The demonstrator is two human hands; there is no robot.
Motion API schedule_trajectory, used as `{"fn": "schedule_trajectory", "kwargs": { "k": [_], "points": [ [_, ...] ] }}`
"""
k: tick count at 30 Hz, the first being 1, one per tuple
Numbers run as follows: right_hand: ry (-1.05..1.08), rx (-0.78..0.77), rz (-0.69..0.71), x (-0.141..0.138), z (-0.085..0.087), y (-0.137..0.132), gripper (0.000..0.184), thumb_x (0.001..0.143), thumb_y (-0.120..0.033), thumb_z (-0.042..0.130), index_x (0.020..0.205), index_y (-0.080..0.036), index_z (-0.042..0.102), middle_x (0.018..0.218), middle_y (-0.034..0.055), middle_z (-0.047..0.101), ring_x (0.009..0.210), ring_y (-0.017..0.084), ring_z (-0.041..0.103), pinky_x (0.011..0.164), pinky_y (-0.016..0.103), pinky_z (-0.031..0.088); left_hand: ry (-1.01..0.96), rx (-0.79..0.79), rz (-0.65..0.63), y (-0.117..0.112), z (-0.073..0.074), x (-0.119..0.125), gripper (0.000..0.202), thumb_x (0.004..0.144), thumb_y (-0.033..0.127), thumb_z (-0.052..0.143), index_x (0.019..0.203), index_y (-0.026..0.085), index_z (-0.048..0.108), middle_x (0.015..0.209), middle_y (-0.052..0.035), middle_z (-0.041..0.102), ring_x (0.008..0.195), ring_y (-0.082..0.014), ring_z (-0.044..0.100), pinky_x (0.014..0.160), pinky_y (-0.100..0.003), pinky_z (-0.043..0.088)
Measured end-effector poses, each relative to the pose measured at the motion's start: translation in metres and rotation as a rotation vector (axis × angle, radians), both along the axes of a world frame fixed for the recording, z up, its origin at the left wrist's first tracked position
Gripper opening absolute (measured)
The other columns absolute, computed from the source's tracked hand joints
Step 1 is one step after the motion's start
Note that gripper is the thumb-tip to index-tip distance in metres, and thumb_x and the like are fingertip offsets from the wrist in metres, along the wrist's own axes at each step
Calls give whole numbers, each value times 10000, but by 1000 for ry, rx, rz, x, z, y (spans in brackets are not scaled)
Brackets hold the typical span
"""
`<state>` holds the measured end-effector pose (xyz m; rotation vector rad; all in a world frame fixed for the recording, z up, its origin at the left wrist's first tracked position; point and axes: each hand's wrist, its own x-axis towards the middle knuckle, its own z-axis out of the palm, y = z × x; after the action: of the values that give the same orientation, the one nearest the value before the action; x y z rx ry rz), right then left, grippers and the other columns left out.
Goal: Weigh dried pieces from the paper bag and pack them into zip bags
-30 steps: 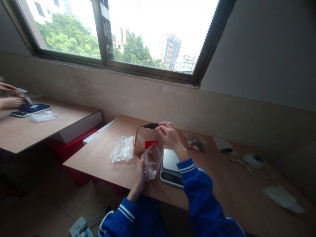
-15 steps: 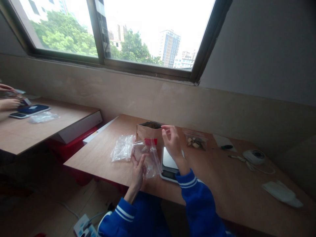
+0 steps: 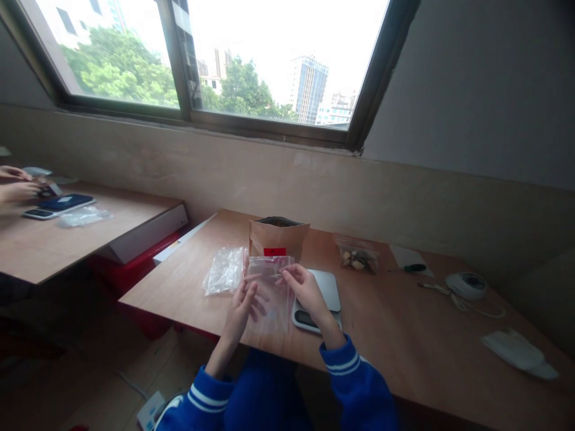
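Here the table (image 3: pixel 404 335) spreads under my grip, the brown paper bag (image 3: pixel 277 237) just beyond it, the scale (image 3: pixel 326 287) beside. My left hand (image 3: pixel 242 302) and right hand (image 3: pixel 302 286) pinch the clear zip bag (image 3: pixel 269 287) upright by its top; opening its mouth seems the step, needing fingertips pulling apart.

No legible text anywhere; only a blank-looking red label (image 3: pixel 274 251) on the brown paper bag (image 3: pixel 278 238).
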<state>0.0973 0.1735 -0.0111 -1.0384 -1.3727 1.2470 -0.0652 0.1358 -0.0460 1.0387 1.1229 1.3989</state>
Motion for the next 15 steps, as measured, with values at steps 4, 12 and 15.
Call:
{"fn": "schedule_trajectory", "kwargs": {
  "k": [4,12,15],
  "points": [
    [43,-97,127,4,-5,-2,365,733,-524,693,874,-196,614,787,55,728,635,211,684,577,332,538,195,0,40,3,5,-16,417,763,547,619,915,158,616,597,-8,634,313,-65,428,281,-160,278],
    [-288,124,-247,87,-50,32,373,857,-517,503,907,-185,666,890,109,719,795,237,665,618,335,520,237,27,342,6,14,-82,467,770,537,598,1043,159,608,635,18,626,333,-47,364,319,-170,292],
    [-725,315,-573,138,-70,67,320,888,-355,390,927,-172,649,979,129,699,915,245,646,796,375,513,306,-12,494,28,8,-110,467,780,541,555,1030,149,593,727,-9,654,382,-64,409,362,-195,350]
  ]
}}
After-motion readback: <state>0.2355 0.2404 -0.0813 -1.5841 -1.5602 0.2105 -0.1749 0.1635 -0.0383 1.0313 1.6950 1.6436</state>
